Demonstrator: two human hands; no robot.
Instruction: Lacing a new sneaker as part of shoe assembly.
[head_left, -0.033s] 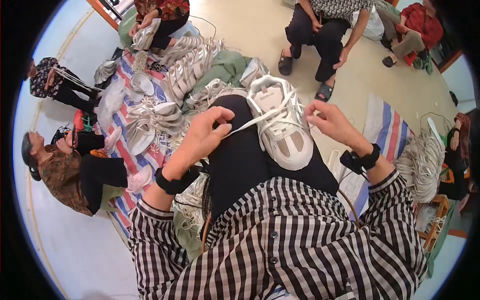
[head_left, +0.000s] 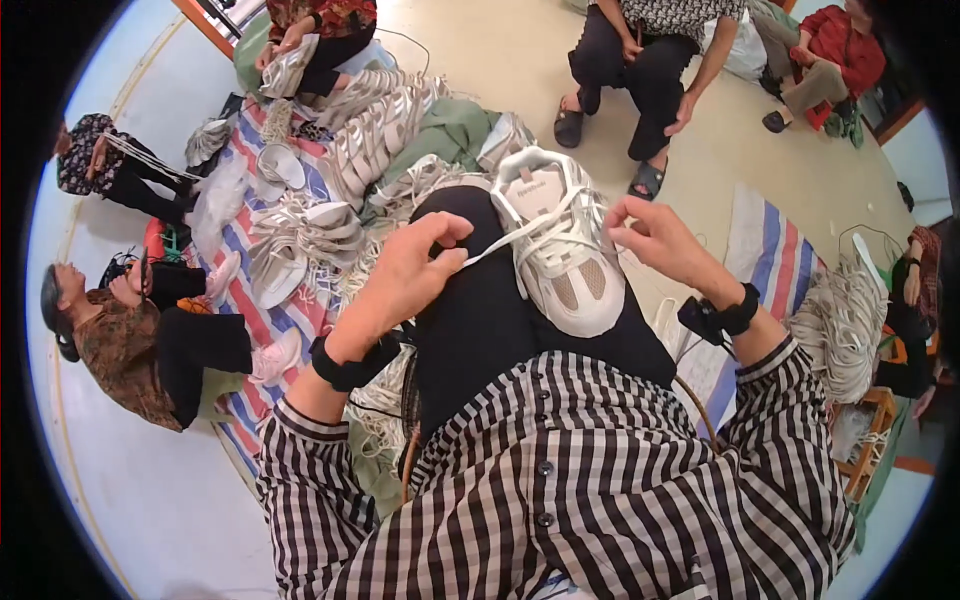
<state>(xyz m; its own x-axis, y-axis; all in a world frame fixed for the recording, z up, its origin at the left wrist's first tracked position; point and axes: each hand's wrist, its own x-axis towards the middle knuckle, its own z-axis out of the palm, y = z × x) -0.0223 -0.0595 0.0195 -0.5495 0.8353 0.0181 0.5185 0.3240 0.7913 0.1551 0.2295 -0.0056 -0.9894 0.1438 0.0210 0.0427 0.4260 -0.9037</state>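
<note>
A white and beige sneaker (head_left: 592,312) rests on my black-trousered lap, its toe toward me and its opening away. White shoelace (head_left: 505,241) crosses over its tongue in several rows. My left hand (head_left: 412,265), to the left of the shoe, pinches one lace end, which runs taut across to the eyelets. On the other side, my right hand (head_left: 662,240) is closed at the fingertips close to the shoe's right edge. What lies in that pinch, if anything, is too small to make out.
Piles of similar shoes (head_left: 300,235) and a green cloth (head_left: 450,135) lie on a striped sheet (head_left: 240,400) to the left. A thick bundle of white laces (head_left: 845,325) sits at right, above a wooden stool (head_left: 875,440). Several people sit around, one facing me (head_left: 640,90).
The lace in my left hand is drawn slightly tighter, and its raised crossing over the tongue sits lower. Both hands have barely moved.
</note>
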